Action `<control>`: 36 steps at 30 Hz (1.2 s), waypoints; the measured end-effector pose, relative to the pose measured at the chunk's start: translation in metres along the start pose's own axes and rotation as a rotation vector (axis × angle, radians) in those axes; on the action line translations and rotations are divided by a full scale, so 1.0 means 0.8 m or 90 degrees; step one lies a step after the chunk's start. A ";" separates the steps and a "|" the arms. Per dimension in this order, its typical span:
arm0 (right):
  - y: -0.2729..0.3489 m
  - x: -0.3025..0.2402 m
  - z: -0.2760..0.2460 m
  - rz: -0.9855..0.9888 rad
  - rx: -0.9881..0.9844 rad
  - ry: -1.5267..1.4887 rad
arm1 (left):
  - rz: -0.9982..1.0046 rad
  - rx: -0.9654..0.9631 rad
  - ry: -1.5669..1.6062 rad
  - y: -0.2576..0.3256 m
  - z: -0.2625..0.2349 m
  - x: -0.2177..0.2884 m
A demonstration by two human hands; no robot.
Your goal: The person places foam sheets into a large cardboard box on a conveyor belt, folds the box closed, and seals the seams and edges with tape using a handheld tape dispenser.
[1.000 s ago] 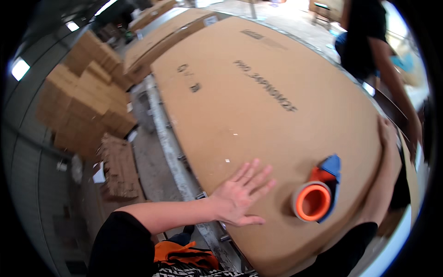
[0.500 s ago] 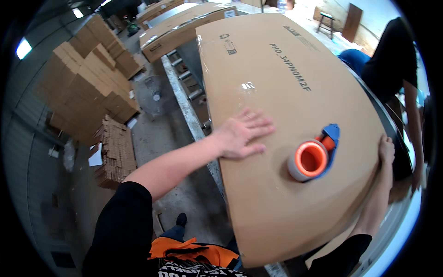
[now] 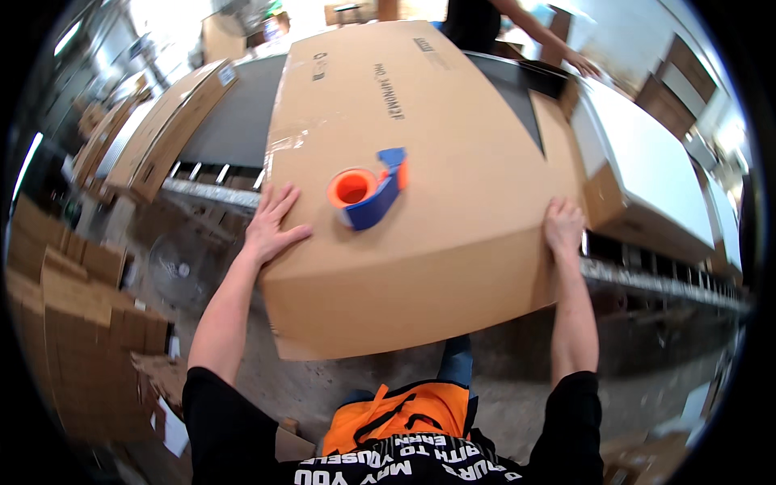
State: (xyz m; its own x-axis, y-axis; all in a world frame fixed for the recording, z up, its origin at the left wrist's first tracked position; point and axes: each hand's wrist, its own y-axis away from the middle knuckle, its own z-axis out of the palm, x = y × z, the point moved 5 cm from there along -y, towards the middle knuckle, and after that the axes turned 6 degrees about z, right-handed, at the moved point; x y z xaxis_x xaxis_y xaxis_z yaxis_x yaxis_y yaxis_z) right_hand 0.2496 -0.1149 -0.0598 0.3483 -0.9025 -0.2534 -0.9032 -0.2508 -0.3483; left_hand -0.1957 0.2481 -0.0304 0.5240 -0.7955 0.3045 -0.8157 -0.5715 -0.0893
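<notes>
A large flat cardboard box [image 3: 453,186] lies in front of me, its near end jutting over the roller conveyor's edge. My left hand [image 3: 273,225] rests on its left edge, open, with fingers spread and thumb on the top panel. At the box's right edge my right hand [image 3: 564,226] is closed on the cardboard, fingers bent together; its thumb is hard to see. Between the hands, nearer the left one, a blue tape dispenser [image 3: 373,212] with an orange-cored roll stands on the top panel. Neither hand touches it.
Roller conveyor rails [image 3: 212,192] run crosswise beneath the box. Another carton [image 3: 166,133] stands to the left, and an open carton with a white panel [image 3: 647,162] to the right. Beyond, a co-worker's arm [image 3: 537,32] reaches over the line. Flattened cardboard [image 3: 89,356] is stacked at left.
My view has swung to the right. My left hand has gone from the middle of the top panel to the left edge. My right hand stays at the right edge; the dispenser remains on the box.
</notes>
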 end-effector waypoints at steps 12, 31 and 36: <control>0.273 -0.026 -0.035 0.049 0.436 -0.392 | 0.435 -0.045 -0.169 0.147 0.000 0.185; 0.274 -0.143 -0.133 0.449 0.331 -0.669 | 0.591 -0.126 -0.183 0.021 0.077 0.288; 0.268 -0.387 -0.092 0.317 -0.352 -0.280 | 0.575 -0.121 0.075 0.015 0.104 0.288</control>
State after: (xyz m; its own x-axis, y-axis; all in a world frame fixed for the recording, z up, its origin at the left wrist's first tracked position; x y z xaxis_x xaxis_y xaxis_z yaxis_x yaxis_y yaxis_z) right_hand -0.0704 0.0850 0.0103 -0.1581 -0.7637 -0.6260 -0.9292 -0.0994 0.3560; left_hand -0.0647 0.0413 -0.0401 -0.3491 -0.8909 0.2904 -0.9339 0.3053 -0.1861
